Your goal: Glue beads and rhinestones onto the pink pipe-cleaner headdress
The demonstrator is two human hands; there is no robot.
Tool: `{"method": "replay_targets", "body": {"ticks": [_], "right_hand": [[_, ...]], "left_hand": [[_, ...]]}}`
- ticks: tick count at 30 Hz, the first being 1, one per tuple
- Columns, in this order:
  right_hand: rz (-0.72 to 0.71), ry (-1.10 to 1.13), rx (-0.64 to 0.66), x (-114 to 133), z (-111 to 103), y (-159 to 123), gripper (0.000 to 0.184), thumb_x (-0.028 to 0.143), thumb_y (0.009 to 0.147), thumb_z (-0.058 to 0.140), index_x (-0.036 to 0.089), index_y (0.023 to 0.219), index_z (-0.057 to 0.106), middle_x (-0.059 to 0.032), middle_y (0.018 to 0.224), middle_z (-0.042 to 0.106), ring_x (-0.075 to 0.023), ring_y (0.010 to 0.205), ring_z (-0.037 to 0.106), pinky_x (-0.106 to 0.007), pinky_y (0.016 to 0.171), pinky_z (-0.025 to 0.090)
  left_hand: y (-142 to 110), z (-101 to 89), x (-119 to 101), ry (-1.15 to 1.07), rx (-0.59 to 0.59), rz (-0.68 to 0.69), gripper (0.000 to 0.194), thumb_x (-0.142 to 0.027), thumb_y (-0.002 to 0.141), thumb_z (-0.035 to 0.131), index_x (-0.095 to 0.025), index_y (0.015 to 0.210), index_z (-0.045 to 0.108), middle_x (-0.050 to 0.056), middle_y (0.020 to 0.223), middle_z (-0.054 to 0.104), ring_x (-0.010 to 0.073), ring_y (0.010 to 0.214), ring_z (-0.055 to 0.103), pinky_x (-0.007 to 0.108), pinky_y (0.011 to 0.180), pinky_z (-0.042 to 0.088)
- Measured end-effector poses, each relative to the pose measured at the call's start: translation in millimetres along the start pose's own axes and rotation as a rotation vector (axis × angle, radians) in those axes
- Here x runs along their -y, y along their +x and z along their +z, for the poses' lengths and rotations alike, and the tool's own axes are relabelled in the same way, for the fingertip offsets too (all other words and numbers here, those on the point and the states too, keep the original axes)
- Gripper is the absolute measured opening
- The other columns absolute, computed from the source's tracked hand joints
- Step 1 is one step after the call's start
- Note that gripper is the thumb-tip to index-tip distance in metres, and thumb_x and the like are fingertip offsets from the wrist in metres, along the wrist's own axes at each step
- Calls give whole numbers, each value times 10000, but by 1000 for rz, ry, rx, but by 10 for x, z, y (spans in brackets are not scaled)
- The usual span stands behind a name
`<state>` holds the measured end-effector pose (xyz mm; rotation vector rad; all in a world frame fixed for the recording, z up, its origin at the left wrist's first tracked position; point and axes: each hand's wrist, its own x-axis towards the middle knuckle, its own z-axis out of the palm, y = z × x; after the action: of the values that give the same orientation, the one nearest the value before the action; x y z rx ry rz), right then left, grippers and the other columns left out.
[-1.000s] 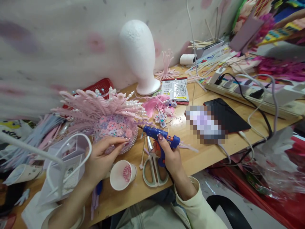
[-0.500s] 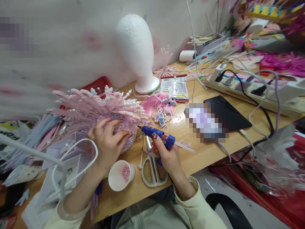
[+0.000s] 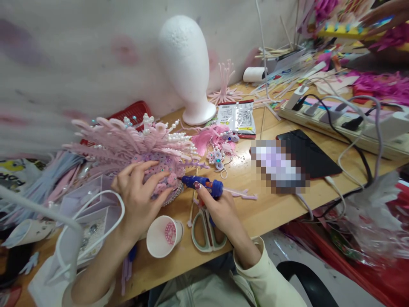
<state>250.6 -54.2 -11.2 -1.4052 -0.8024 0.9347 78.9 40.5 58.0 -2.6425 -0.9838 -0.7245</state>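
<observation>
A pink headdress (image 3: 150, 143) of fuzzy loops and strings of white pearls rests on the desk. My left hand (image 3: 136, 200) grips its purple, beaded front edge, thumb and fingers curved around small pink flowers (image 3: 171, 180). In my right hand (image 3: 220, 209) is a blue hot glue gun (image 3: 204, 186), a clear glue stick jutting from its back. The gun's nozzle points left and meets the headdress beside those flowers; whether it touches cannot be told. Below my hands stand a white paper cup (image 3: 161, 238) with pink beads and green-and-white scissors (image 3: 200, 232).
A white foam head (image 3: 187, 64) stands behind the headdress. A dark tablet (image 3: 309, 153), a blurred-out phone and a power strip (image 3: 338, 121) with cables lie right. Bead trays (image 3: 96, 226) and a white lamp arm (image 3: 41, 209) are left. Another person's hand (image 3: 388, 17) shows top right.
My right hand has brought the glue gun left, its nozzle now at the pink flowers. My left thumb and fingers have spread slightly apart. Another person's hand has appeared at the top right.
</observation>
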Motion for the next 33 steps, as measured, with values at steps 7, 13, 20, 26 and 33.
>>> {"method": "replay_targets", "body": {"ticks": [7, 13, 20, 26, 33], "right_hand": [[25, -16, 46, 14, 0, -12, 445, 599, 909, 556, 238, 652, 598, -1, 631, 631, -204, 677, 607, -313, 699, 451], [67, -89, 16, 31, -37, -9, 459, 616, 891, 537, 236, 637, 581, 1, 611, 621, -189, 626, 571, -311, 655, 414], [29, -78, 38, -4, -7, -12, 467, 610, 903, 566, 233, 629, 532, 20, 615, 571, -178, 640, 545, -305, 666, 403], [29, -80, 35, 5, -12, -3, 492, 626, 913, 552, 234, 617, 537, 16, 586, 566, -176, 615, 539, -307, 661, 402], [-3, -50, 37, 14, -11, -6, 471, 605, 930, 568, 235, 639, 544, 18, 605, 572, -173, 624, 544, -297, 659, 418]], "left_hand": [[-143, -173, 55, -35, 28, 61, 214, -279, 929, 733, -270, 1141, 708, 124, 1313, 641, 368, 1253, 556, 577, 1039, 454], [-235, -278, 113, -93, 82, 86, 247, -258, 949, 707, -268, 1192, 666, 121, 1292, 638, 361, 1225, 572, 579, 1034, 454], [-306, -308, 159, -145, 102, 66, 235, -236, 955, 681, -302, 1180, 670, 94, 1296, 648, 337, 1230, 585, 571, 1062, 457], [-336, -309, 173, -122, 118, 87, 242, -212, 948, 681, -274, 1181, 659, 104, 1297, 648, 346, 1242, 585, 575, 1056, 468], [-326, -306, 164, -107, 127, 94, 244, -184, 949, 659, -276, 1175, 643, 119, 1278, 649, 357, 1230, 587, 588, 1035, 479]]}}
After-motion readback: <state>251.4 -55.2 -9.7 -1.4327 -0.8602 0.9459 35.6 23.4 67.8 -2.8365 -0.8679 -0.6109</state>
